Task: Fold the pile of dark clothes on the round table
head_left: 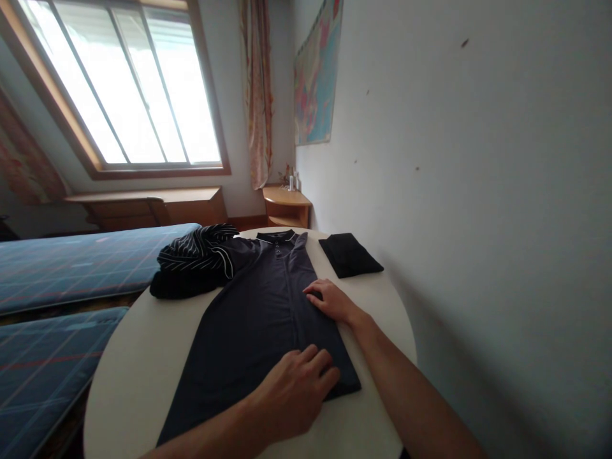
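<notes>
A dark polo shirt (248, 312) lies spread on the round white table (119, 376), its collar at the far side. Its right side is folded inward over the body. My left hand (306, 379) rests on the lower part near the hem, fingers curled down; whether fabric is pinched between them is hidden. Farther up, my right hand (329, 299) lies on the shirt's right edge with fingers bent and slightly apart. The shirt's left sleeve runs beside a heap of black and striped clothes (196, 261). A folded black garment (350, 255) sits at the far right.
The wall (468, 223) stands close along the table's right side. Two blue plaid mattresses (86, 261) are at the left. Beyond the table are a wooden corner shelf (287, 196), a desk (191, 203) and a window (138, 89).
</notes>
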`<state>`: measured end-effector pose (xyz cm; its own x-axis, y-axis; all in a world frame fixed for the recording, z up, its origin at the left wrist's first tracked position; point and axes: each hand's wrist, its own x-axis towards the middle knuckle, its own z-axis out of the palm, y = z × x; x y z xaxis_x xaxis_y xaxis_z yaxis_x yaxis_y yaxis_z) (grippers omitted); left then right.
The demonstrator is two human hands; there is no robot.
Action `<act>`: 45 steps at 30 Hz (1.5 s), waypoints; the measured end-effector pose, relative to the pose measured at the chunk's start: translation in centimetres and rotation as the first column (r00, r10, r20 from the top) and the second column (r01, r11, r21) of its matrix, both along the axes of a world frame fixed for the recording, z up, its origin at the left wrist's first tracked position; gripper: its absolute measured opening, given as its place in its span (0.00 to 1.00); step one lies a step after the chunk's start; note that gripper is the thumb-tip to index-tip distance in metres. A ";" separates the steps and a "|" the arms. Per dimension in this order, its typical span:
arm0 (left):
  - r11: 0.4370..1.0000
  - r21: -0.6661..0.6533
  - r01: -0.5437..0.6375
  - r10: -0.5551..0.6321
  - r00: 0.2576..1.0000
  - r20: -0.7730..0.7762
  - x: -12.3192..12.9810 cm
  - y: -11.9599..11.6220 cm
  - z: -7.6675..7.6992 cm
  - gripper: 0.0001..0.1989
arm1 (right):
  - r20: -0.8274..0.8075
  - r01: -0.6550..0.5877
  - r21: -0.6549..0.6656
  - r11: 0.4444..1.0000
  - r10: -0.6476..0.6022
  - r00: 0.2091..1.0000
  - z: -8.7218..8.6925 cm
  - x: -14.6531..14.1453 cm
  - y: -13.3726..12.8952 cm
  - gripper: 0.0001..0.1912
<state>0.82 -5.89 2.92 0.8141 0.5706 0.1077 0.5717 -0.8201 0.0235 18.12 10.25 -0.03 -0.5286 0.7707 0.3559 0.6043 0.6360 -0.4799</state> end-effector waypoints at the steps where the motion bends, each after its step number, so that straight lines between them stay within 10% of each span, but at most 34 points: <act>1: 1.000 -0.006 -0.016 0.016 1.000 -0.010 -0.1 0.1 0.1 0.12 | 0.006 -0.002 0.008 1.000 0.002 1.000 0.0 -0.1 -0.1 0.13; 15: 0.968 -0.109 0.227 -0.223 0.974 0.048 -1.8 1.1 0.6 0.06 | 0.174 -0.161 -0.036 0.986 0.164 0.971 -0.6 -2.9 -1.7 0.25; 25: 0.985 -0.151 -0.083 0.105 0.984 0.142 -2.7 2.7 -1.7 0.26 | 0.275 -0.113 -0.016 0.993 0.113 0.955 -0.5 -2.7 -1.3 0.24; 35: 0.893 -0.445 0.066 -0.065 0.998 0.018 -3.2 -0.9 0.8 0.33 | 0.124 -0.087 -0.154 0.984 0.106 0.987 1.8 -2.1 -2.4 0.17; 40: 0.871 -0.465 0.157 -0.106 0.985 0.134 -3.3 2.9 3.1 0.16 | 0.030 -0.107 -0.240 0.965 0.118 0.993 1.8 -1.9 -2.2 0.16; 45: 0.980 -0.194 -0.041 0.092 0.960 0.264 -3.7 8.0 0.6 0.13 | 0.035 -0.075 -0.237 0.969 0.086 0.996 1.9 -1.9 -1.1 0.16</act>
